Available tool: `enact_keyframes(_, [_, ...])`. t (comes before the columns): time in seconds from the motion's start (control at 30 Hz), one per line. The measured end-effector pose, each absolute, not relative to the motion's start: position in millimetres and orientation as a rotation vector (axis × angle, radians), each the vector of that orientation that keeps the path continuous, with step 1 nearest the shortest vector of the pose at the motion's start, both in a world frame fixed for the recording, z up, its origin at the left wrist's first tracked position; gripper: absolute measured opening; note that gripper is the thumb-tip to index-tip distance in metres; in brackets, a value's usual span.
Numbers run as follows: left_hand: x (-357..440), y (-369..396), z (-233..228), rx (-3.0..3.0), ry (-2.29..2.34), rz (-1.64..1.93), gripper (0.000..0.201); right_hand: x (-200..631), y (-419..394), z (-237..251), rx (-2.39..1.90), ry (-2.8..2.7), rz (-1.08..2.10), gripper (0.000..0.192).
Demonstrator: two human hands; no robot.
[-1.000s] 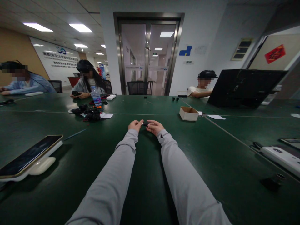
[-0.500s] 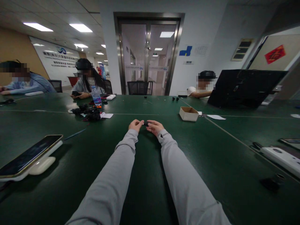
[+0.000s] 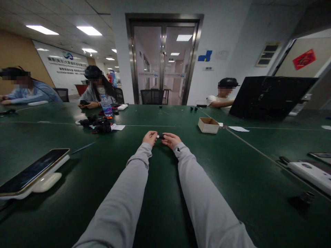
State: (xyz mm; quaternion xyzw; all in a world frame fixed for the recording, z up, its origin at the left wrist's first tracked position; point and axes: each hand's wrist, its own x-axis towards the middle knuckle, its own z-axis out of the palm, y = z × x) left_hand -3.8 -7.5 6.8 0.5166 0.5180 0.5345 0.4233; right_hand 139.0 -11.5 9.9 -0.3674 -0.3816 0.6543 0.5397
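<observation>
Both hands, left hand and right hand, meet far out over the green table, fingers pinched on a small black part between them.

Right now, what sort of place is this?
Likely an office workroom: people sit round a big green table, glass double doors lead to a corridor, and a company sign covers the far wall.

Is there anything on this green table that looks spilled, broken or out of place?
Nothing stands out. Both hands, left hand and right hand, hold a small dark part over the table. The cardboard box sits upright, the water bottle stands, and nothing looks spilled.
</observation>
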Motion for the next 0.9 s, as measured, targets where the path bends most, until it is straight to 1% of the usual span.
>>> enact_keyframes(0.1, [-3.6, -9.1, 7.0, 1.324, 1.297, 1.382, 0.037, 139.2, -11.7, 10.4, -0.875, -0.904, 1.559, 0.015])
enact_keyframes(0.13, [-3.6, -9.4, 6.9, 1.335, 1.304, 1.37, 0.038, 139.3, -11.8, 10.5, -0.874, -0.906, 1.561, 0.015])
enact_keyframes(0.27, [-3.7, -9.2, 5.4, 1.356, 1.313, 1.298, 0.022, 139.3, -12.1, 10.7, -0.871, -0.924, 1.569, 0.015])
enact_keyframes(0.3, [-3.7, -9.0, 4.9, 1.364, 1.313, 1.313, 0.022, 139.3, -12.3, 10.7, -0.87, -0.926, 1.566, 0.015])
enact_keyframes(0.4, [-3.6, -8.0, 4.5, 1.371, 1.303, 1.365, 0.038, 138.9, -12.7, 10.4, -0.864, -0.91, 1.548, 0.015])
enact_keyframes(0.43, [-3.6, -7.7, 4.6, 1.36, 1.303, 1.356, 0.039, 138.9, -12.8, 10.4, -0.863, -0.903, 1.546, 0.015])
enact_keyframes(0.53, [-3.4, -6.9, 5.2, 1.319, 1.312, 1.315, 0.023, 139.0, -12.7, 10.3, -0.866, -0.909, 1.553, 0.015])
enact_keyframes(0.57, [-3.4, -6.6, 5.4, 1.317, 1.313, 1.322, 0.022, 139.2, -12.5, 10.2, -0.868, -0.914, 1.556, 0.015])
enact_keyframes(0.6, [-3.5, -6.3, 5.7, 1.32, 1.312, 1.343, 0.025, 139.4, -12.4, 10.1, -0.869, -0.918, 1.558, 0.015])
enact_keyframes(0.67, [-3.7, -5.7, 6.3, 1.303, 1.319, 1.371, 0.037, 140.0, -12.1, 9.9, -0.871, -0.925, 1.56, 0.016])
enact_keyframes(0.7, [-3.8, -5.5, 6.6, 1.282, 1.331, 1.358, 0.039, 140.2, -11.9, 9.7, -0.872, -0.927, 1.56, 0.016])
enact_keyframes(0.8, [-3.9, -5.4, 7.1, 1.251, 1.362, 1.263, 0.024, 140.5, -11.6, 9.1, -0.876, -0.935, 1.557, 0.017])
enact_keyframes(0.9, [-4.1, -5.4, 6.6, 1.309, 1.326, 1.279, 0.024, 140.3, -11.6, 9.0, -0.884, -0.931, 1.555, 0.017])
